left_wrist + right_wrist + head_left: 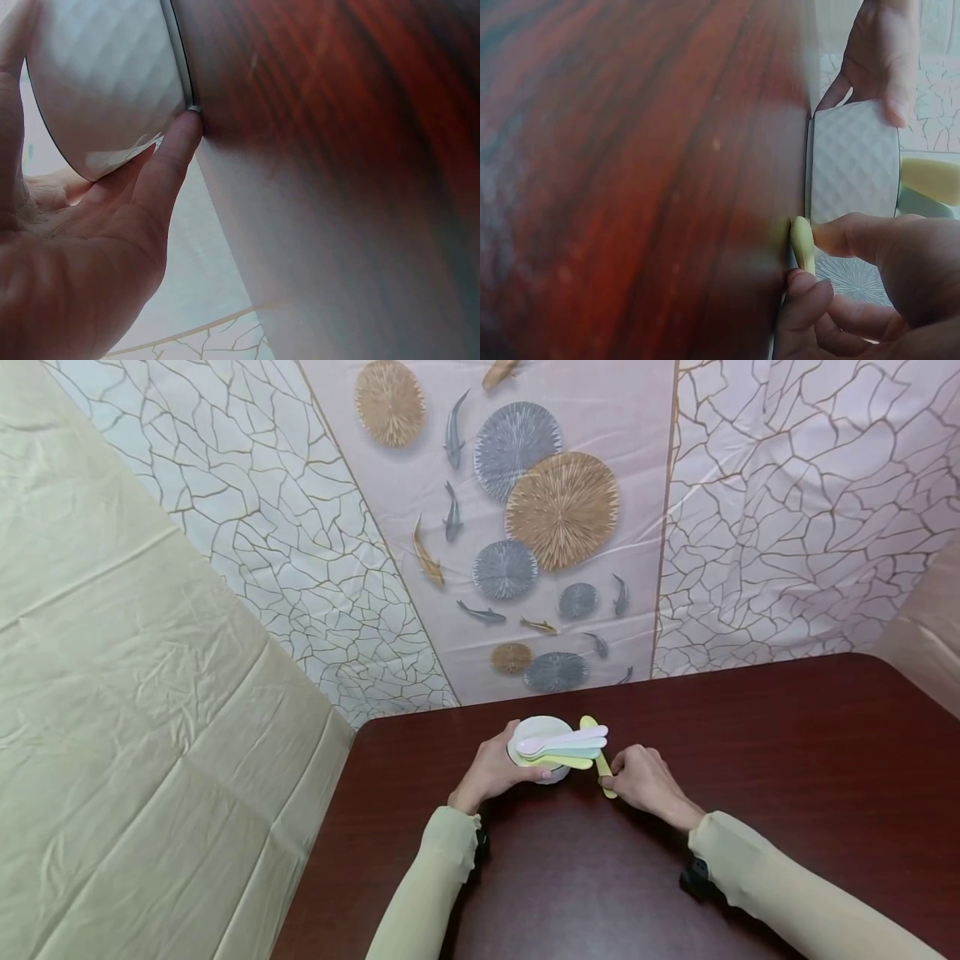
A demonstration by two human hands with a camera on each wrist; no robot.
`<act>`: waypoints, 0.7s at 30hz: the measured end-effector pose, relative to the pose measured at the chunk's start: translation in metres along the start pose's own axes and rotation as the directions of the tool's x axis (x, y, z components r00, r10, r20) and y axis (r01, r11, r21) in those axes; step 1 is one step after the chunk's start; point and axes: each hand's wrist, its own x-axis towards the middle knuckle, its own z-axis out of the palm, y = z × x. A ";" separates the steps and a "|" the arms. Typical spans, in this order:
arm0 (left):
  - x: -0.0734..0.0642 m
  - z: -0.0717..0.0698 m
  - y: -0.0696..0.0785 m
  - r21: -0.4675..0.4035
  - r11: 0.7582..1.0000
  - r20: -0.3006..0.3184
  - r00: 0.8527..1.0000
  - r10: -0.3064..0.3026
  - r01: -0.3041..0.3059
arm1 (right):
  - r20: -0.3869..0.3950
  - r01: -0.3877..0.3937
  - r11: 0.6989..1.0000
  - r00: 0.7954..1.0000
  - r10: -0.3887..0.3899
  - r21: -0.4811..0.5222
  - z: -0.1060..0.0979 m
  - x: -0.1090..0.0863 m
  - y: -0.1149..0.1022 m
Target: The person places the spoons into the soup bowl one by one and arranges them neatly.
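My left hand (501, 767) grips a small white bowl (112, 75) with a diamond-textured wall, thumb on the near side and fingers on the far side. The bowl stands upright on the table. Several plastic spoons in pink, white, pale green and yellow (566, 748) lie together across its rim, their handles sticking out to the right. Right of the bowl, a separate yellow spoon (604, 774) lies on the table with its scoop pointing away. My right hand (651, 783) pinches its handle end between thumb and fingers, seen close up in the right wrist view.
The dark reddish-brown wooden table (787, 752) has rounded far corners. Behind it hangs a patterned cloth (570, 510) with gold and grey discs and fish. Cream padded panelling (187, 710) stands on the left.
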 end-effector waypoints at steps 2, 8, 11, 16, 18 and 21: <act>0.000 0.000 0.000 0.003 1.000 -0.001 1.000 0.003 -0.003 | -0.003 0.011 1.000 1.000 -0.011 0.000 0.000 0.000 0.000; 0.001 -0.001 0.000 -0.005 1.000 -0.001 1.000 0.003 -0.003 | -0.017 0.018 1.000 1.000 -0.017 0.015 0.002 0.000 0.002; 0.001 0.000 0.000 -0.010 1.000 -0.002 1.000 0.003 -0.003 | -0.024 0.018 1.000 1.000 -0.018 0.009 0.002 0.000 0.002; 0.000 0.000 0.000 -0.001 1.000 -0.003 1.000 -0.001 0.001 | -0.017 0.028 0.999 0.999 -0.028 0.015 0.002 0.001 0.004; 0.000 0.000 0.000 -0.001 1.000 -0.003 1.000 0.001 -0.001 | -0.012 0.027 0.999 1.000 -0.027 0.018 0.003 0.003 0.008; 0.000 0.000 -0.001 -0.007 1.000 -0.002 1.000 0.016 -0.016 | -0.022 0.020 1.000 1.000 -0.020 0.014 0.010 0.012 0.023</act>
